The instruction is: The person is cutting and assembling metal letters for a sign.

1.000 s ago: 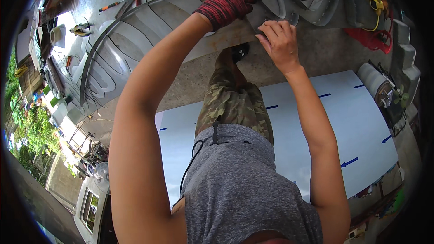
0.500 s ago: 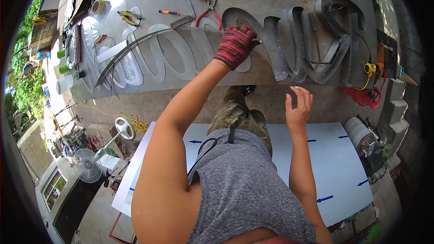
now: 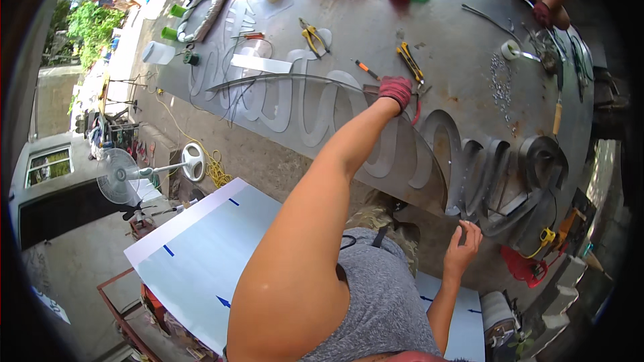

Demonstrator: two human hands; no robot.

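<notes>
My left hand (image 3: 394,92), in a red and black knitted glove, reaches across the metal table and closes over the red-handled pliers (image 3: 417,112). Its fingers are curled downward and their tips are hidden; part of one red handle shows beside the glove. Below the glove, a long thin metal strip (image 3: 322,79) bends in an arc over flat cut-out script letters (image 3: 275,110). My bare right hand (image 3: 464,245) hovers by the table's near edge with thumb and fingers apart, holding nothing. Close to it stand raised metal script letters (image 3: 493,161) with upright side walls.
Beyond my glove lie a yellow-black cutter (image 3: 409,60), an orange-tipped screwdriver (image 3: 365,68) and yellow pliers (image 3: 312,37). Small metal bits (image 3: 500,84) are scattered to the right. Another person's hands (image 3: 540,13) work at the far right. A fan (image 3: 121,171) stands left, a white-blue panel (image 3: 201,255) behind me.
My left hand has left the spot beside the raised letters and come onto the red-handled pliers. My view has turned right, and my right hand stays low near the table edge.
</notes>
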